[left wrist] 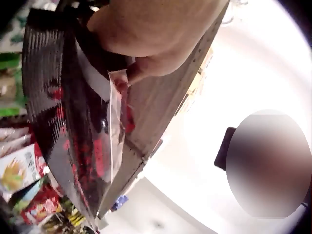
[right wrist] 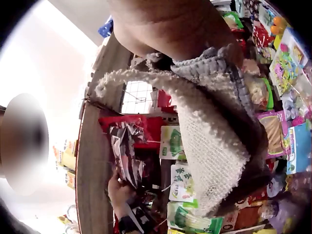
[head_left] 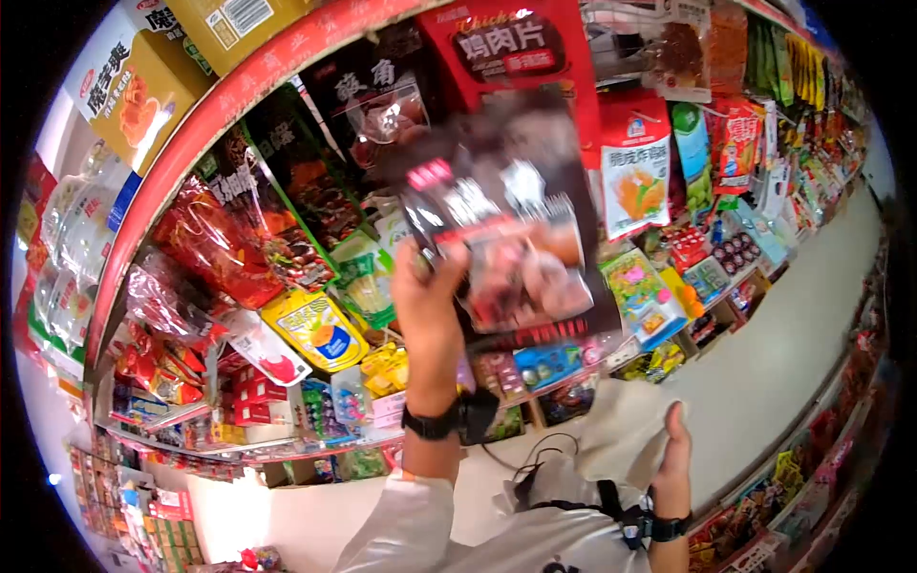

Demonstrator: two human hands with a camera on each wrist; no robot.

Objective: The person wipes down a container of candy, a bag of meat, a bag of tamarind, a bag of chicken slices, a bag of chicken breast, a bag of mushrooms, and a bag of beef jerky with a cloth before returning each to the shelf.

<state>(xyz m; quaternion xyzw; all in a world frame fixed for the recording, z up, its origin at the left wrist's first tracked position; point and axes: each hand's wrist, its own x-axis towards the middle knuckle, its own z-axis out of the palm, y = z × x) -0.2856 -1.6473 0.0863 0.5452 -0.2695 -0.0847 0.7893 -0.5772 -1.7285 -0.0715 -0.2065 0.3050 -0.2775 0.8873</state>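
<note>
A dark snack pouch (head_left: 521,239) with a picture of round brown food hangs in front of the shelf in the head view, slightly blurred. My left hand (head_left: 430,315) grips its left edge, thumb on the front. From the left wrist, the hand (left wrist: 156,34) pinches the edge of the glossy pouch (left wrist: 83,126), seen side-on. Low at the right, my right hand (head_left: 672,468) has its thumb pointing up beside pale cloth (head_left: 616,420). In the right wrist view this hand (right wrist: 170,24) holds white and grey knitted cloth (right wrist: 209,146); its fingers are hidden behind it.
Shelves of packaged snacks curve around, with a red shelf edge (head_left: 229,100) at the upper left and a large red pouch (head_left: 516,48) behind the dark one. Yellow boxes (head_left: 143,86) stand on top. Another stocked shelf (head_left: 821,477) is at the lower right; pale floor (head_left: 783,315) lies between.
</note>
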